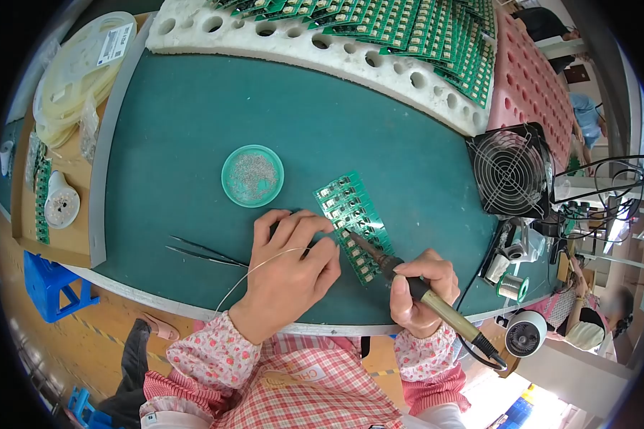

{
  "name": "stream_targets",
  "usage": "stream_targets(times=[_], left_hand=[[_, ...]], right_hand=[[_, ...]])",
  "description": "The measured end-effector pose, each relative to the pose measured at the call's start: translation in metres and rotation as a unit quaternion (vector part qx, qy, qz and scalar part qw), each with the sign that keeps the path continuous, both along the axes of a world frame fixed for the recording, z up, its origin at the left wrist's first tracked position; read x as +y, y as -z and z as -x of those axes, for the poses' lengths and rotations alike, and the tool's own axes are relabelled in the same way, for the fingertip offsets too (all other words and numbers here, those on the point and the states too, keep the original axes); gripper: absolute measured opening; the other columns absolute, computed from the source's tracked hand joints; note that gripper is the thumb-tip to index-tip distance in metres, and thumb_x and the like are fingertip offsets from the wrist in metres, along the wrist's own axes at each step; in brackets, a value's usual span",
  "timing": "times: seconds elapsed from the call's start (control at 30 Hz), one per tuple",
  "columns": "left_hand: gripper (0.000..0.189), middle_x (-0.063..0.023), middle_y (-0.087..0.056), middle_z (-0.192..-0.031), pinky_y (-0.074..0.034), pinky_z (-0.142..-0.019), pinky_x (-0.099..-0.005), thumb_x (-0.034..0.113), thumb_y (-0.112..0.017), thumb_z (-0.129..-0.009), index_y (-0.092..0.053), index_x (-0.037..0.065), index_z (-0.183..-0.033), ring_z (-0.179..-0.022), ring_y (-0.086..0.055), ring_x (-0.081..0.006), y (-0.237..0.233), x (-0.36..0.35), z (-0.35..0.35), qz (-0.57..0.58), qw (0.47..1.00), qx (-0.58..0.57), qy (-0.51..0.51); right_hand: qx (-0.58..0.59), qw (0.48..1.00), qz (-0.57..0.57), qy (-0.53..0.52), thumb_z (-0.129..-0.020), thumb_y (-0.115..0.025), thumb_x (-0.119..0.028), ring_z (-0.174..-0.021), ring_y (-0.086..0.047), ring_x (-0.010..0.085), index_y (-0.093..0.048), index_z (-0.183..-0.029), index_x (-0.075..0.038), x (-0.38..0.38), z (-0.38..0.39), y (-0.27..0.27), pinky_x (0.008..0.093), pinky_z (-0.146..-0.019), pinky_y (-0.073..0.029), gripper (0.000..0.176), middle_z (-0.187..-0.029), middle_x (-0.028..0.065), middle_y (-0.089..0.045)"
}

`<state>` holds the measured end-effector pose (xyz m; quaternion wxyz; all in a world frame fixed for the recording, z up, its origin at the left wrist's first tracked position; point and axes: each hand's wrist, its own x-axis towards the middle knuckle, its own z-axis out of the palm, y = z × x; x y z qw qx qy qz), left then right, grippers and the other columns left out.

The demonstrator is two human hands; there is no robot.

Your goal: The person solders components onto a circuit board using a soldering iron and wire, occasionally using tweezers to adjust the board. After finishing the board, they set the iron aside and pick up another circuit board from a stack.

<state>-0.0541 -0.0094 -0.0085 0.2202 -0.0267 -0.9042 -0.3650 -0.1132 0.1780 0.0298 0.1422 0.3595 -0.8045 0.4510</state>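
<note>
A green circuit board panel (365,214) with rows of small parts lies on the green mat. My right hand (428,289) is closed around a soldering iron (447,313), whose tip touches or hovers just over the panel's middle. At the panel's left edge, my left hand (286,272) has its fingers curled, with a thin solder wire (254,268) running through them. Tweezers (206,252) lie left of this hand. Beyond it sits a round green dish (252,176) of tiny metal pieces.
White foam (286,36) holding many boards spans the back. A fan (509,171), a solder spool (511,287) and cables stand at right. A cardboard tray (86,214) with reels is at left. Other people are at the far right and lower left.
</note>
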Motion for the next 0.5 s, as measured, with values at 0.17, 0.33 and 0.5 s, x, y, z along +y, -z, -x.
stream_targets(times=[0.17,0.33,0.5], left_hand=[[0.020,-0.0038,-0.065,-0.103,-0.042,-0.093,-0.0450,0.006,-0.074,-0.072,-0.055,0.008,-0.072,-0.099,-0.064,-0.0252,0.0000,0.0003,-0.0005,0.000,1.000,0.005,0.000],[0.019,-0.0035,-0.065,-0.103,-0.042,-0.093,-0.0451,0.005,-0.074,-0.071,-0.055,0.008,-0.074,-0.099,-0.064,-0.0246,0.0011,0.0002,-0.0004,-0.002,1.000,0.005,0.000],[0.020,-0.0033,-0.065,-0.103,-0.042,-0.094,-0.0451,0.005,-0.075,-0.071,-0.056,0.008,-0.075,-0.099,-0.064,-0.0234,0.0009,-0.0001,-0.0007,-0.005,1.000,0.004,0.001]], right_hand=[[-0.001,1.000,-0.008,-0.009,-0.079,-0.075,-0.011,-0.044,-0.047,0.0145,-0.062,-0.084,-0.003,-0.0002,0.0013,0.0015,0.0285,-0.043,-0.036,0.016,-0.060,0.0010,-0.058],[0.000,1.000,-0.015,-0.015,-0.079,-0.075,-0.011,-0.044,-0.047,0.0146,-0.062,-0.085,-0.003,-0.0013,0.0026,0.0015,0.0286,-0.043,-0.036,0.017,-0.060,0.0010,-0.058],[-0.005,1.000,-0.023,-0.017,-0.079,-0.076,-0.011,-0.045,-0.047,0.0149,-0.062,-0.085,-0.003,-0.0026,0.0030,0.0012,0.0286,-0.043,-0.036,0.017,-0.061,0.0014,-0.058]])
